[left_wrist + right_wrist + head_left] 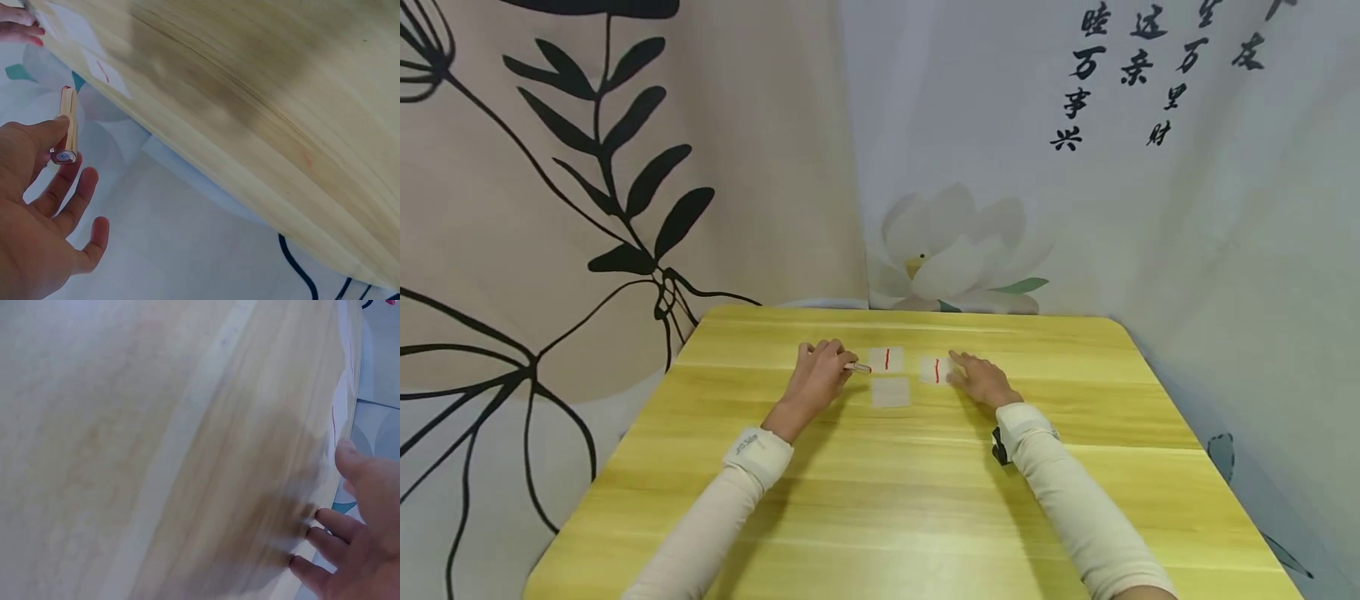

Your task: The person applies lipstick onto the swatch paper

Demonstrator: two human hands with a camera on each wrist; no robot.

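"The left hand point(823, 373)?"

"It reached forward, thumb and finger pinching the marker point(73, 122) near the upper-left paper point(877, 361), other fingers spread!"

"And the right hand point(985, 381)?"

"It stretched out loosely, gripping nothing, thumb at the right paper point(928, 368)!"

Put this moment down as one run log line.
left hand: pinches pen | right hand: at edge of right sheet | right sheet: marked red | far sheet: marked red | near sheet: blank

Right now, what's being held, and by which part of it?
Left hand: slim, pale, red-tipped marker pen, pinched near the end away from its red tip. Right hand: nothing gripped.
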